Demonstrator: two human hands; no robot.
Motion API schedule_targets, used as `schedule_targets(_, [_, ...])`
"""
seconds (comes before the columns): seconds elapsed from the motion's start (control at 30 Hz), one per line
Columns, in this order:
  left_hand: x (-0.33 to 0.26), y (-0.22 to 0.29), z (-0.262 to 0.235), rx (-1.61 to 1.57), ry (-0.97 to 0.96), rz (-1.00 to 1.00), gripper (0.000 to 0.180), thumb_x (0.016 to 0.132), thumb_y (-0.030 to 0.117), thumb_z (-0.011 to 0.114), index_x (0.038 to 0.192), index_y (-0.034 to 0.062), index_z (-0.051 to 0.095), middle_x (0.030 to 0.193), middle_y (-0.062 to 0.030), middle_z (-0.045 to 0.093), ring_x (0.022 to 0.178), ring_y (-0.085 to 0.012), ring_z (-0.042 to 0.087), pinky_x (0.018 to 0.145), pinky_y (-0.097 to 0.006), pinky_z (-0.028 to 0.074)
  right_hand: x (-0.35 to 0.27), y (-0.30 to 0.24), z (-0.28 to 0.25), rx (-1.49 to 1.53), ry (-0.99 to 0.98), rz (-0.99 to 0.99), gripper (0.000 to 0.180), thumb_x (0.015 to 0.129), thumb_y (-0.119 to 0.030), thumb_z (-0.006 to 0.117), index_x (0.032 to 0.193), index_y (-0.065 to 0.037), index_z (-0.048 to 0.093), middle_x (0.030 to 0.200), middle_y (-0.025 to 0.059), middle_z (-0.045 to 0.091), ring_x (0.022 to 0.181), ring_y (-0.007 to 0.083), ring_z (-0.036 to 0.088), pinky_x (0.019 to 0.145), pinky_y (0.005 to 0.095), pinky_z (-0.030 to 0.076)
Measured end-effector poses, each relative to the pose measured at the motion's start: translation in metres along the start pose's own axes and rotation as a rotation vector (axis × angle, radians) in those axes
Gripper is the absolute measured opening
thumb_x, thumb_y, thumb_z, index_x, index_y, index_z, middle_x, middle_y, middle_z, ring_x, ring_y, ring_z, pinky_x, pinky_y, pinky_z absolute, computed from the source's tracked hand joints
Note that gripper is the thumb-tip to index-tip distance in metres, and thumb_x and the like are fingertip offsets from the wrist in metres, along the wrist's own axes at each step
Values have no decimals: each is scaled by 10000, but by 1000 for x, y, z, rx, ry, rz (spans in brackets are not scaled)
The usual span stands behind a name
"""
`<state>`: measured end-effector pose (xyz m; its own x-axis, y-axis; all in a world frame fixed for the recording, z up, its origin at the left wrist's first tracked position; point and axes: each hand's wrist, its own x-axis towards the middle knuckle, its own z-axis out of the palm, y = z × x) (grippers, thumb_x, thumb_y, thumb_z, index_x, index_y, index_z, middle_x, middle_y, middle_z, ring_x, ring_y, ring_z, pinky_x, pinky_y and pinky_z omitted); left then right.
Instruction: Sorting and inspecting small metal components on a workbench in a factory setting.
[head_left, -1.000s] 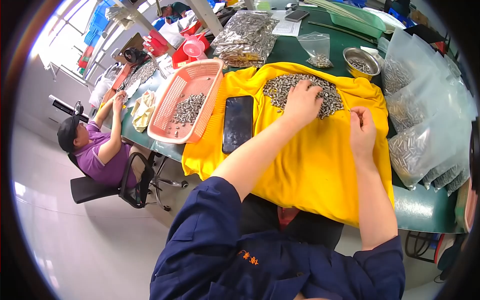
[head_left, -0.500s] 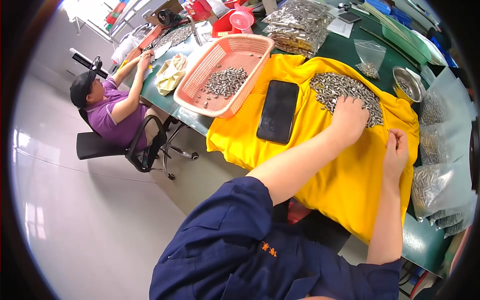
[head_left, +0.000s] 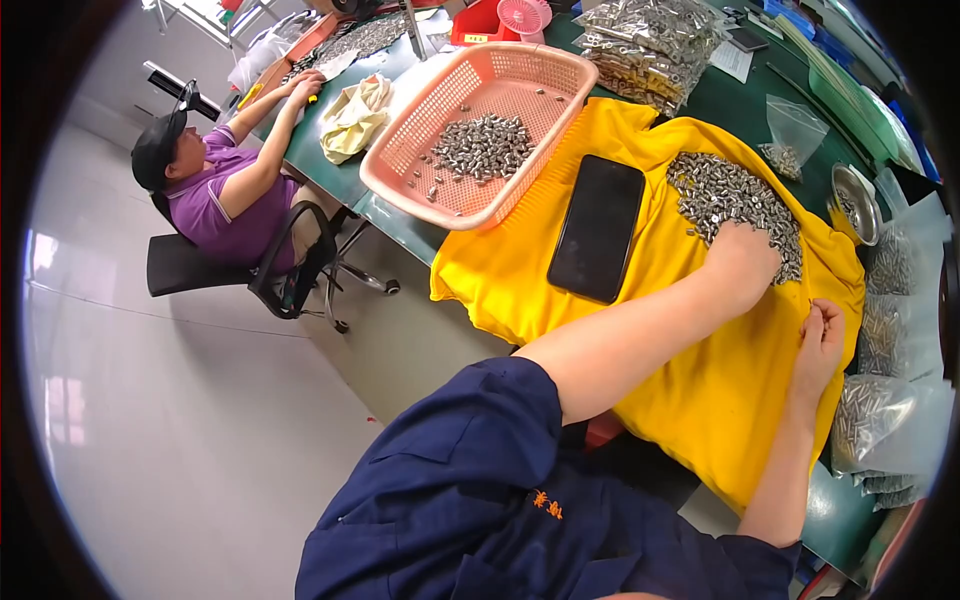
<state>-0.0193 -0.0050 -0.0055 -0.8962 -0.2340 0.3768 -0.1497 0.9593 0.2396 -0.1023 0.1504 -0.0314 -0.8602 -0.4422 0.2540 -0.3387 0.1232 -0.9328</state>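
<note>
A heap of small silvery metal cylinders [head_left: 725,190] lies on a yellow cloth [head_left: 690,385] spread over the table. My left hand [head_left: 743,266] rests at the heap's near edge, its fingers curled down among the parts. The fingertips are hidden, so what they grip cannot be made out. To its right, my right hand [head_left: 823,342] is held over the cloth near the heap's right end, thumb and fingers pinched together. Something tiny shows at its fingertips, too small to name. A black phone [head_left: 597,228] lies on the cloth left of the heap.
Left of the cloth stands a pink plastic basket [head_left: 480,200] holding more cylinders. Filled clear bags [head_left: 868,420] line the right edge, near a metal bowl [head_left: 856,205]. Bagged parts [head_left: 650,50] are stacked behind. A seated co-worker [head_left: 225,200] works at far left.
The whole view has shifted, so the table things sit farther right. Both hands stay at about the same places by the heap, the left still curled and the right still pinched.
</note>
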Motion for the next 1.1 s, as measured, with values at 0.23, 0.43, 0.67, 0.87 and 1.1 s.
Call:
schedule_targets(0.23, [0,-1,-1,-20,-60,-25,115,700,126,485,707,104,597,743,-73,563,751,-222,561,667,-341,428,-1,0,1,25,-31,8,72,843,-78,441,875,-33,486,698,-48,402,600,28,336,535,149,287])
schedule_targets(0.43, [1,0,-1,-39,-49,-12,103,674,107,507,728,74,589,758,-89,572,751,-237,569,651,-339,450,-2,0,-1,48,-12,-19,73,843,-88,448,868,-35,491,700,-48,404,601,32,338,542,152,291])
schedule_targets(0.67, [0,-2,-5,-101,-41,16,84,634,96,520,693,51,559,734,-117,569,724,-271,568,624,-353,451,-3,-2,2,42,-22,11,84,844,-91,440,879,-36,492,684,-40,384,590,41,326,519,159,272])
schedule_targets(0.87, [0,8,-4,-574,282,62,81,634,84,531,673,51,592,707,-116,571,700,-274,560,628,-357,453,-2,5,-1,66,-62,33,93,847,-103,439,905,-47,487,667,-45,367,575,32,315,496,156,255])
schedule_targets(1.1, [-2,9,-5,-901,98,7,100,633,101,585,697,34,622,684,-124,599,653,-262,580,611,-324,464,-3,2,3,248,-83,95,91,849,-114,440,898,-48,479,651,-38,371,577,38,329,508,168,263])
